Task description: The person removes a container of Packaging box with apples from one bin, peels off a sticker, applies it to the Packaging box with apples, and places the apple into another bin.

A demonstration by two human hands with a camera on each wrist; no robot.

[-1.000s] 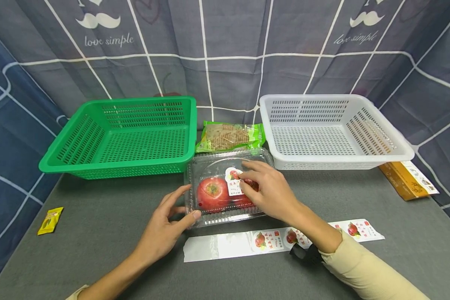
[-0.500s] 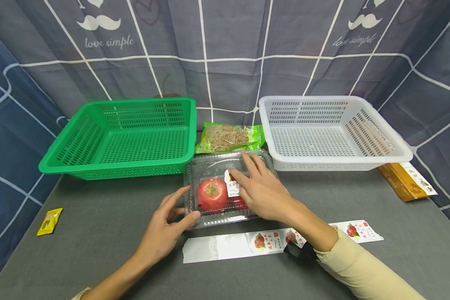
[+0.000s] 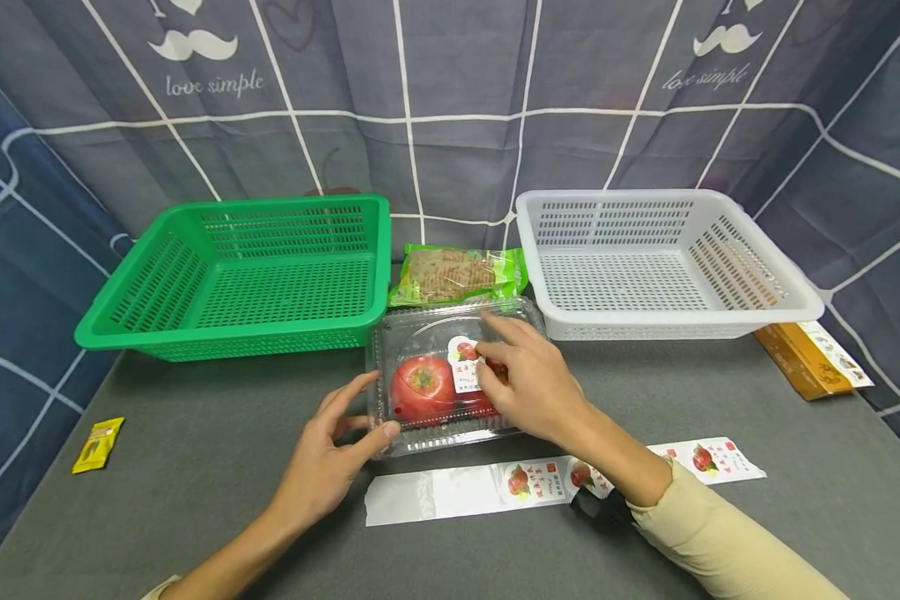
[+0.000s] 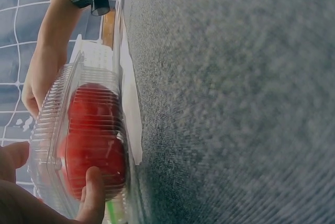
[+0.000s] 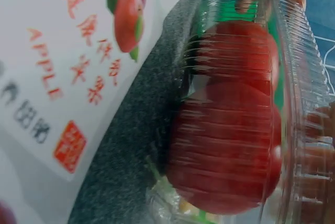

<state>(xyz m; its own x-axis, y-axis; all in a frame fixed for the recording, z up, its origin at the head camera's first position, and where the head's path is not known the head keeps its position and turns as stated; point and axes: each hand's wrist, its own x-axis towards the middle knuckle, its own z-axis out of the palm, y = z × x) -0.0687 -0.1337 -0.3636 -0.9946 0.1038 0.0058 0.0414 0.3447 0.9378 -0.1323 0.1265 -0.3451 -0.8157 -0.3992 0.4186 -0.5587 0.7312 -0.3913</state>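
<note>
A clear plastic clamshell box lies closed on the grey table, with red apples inside; two show in the right wrist view. A white sticker with a red fruit picture is on its lid. My left hand holds the box by its left side, thumb at the front left corner. Over the lid, my right hand touches the sticker's right part with its fingertips, the index finger stretched toward the back. Part of the sticker and the right-hand apple are hidden under this hand.
A strip of stickers lies in front of the box. Behind it stand a green basket at left, a white basket at right, and a green food packet between. A yellow sachet and an orange-brown box lie farther out.
My right hand's fingers slid left across the sticker, covering more of it, then drew back right, uncovering it. My left hand and the box have stayed in place.
</note>
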